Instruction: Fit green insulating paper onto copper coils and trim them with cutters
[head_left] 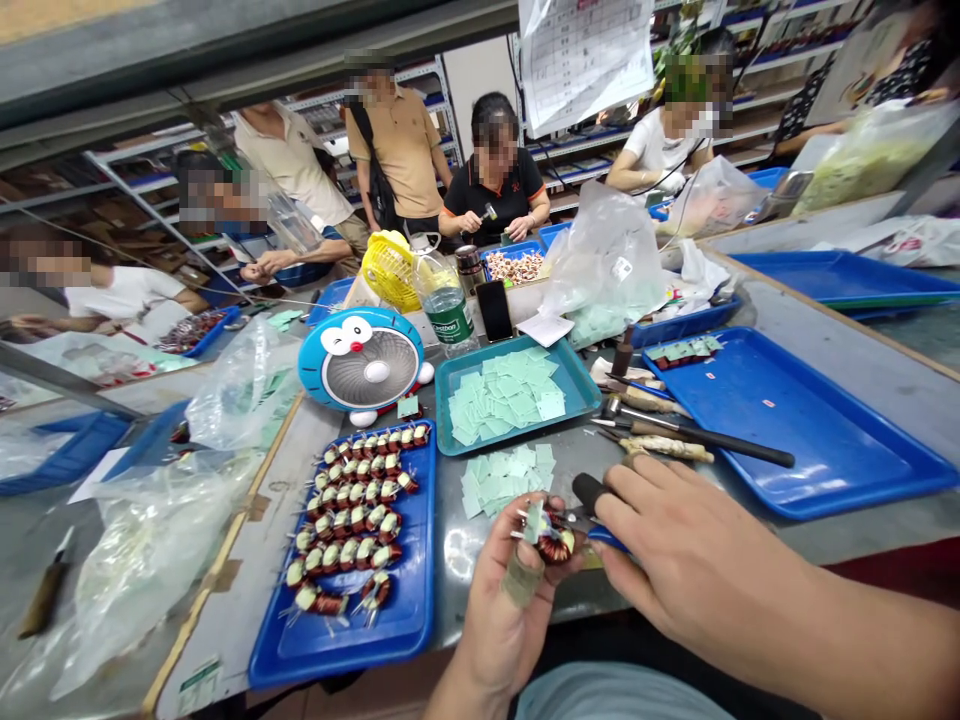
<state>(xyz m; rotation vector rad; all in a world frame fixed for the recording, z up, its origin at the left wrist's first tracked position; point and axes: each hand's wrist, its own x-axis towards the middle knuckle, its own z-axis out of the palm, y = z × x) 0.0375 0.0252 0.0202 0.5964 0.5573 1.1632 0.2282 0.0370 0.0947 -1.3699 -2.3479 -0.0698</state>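
Between the fingers of my left hand [504, 600] is a copper-wound coil [555, 544] with a pale green card piece [534, 522] against it. A cloth-like wrap covers one of those fingers. My right hand [667, 530], with a dark cover on one fingertip, is closed around pliers [606, 538] with blue handles. Their jaws are at the coil; whether they grip a wire I cannot tell. Just beyond the hands lies a loose pile of green cards [506, 478]. More green cards fill a teal tray [442, 432] behind it.
On the left, a blue tray [337, 655] holds rows of coils. A blue tray [840, 440] on the right carries several coils with cards; hand tools [705, 437] lie by its edge. A fan [364, 365], water bottle [448, 305] and phone [495, 310] stand behind. Co-workers [499, 200] sit opposite.
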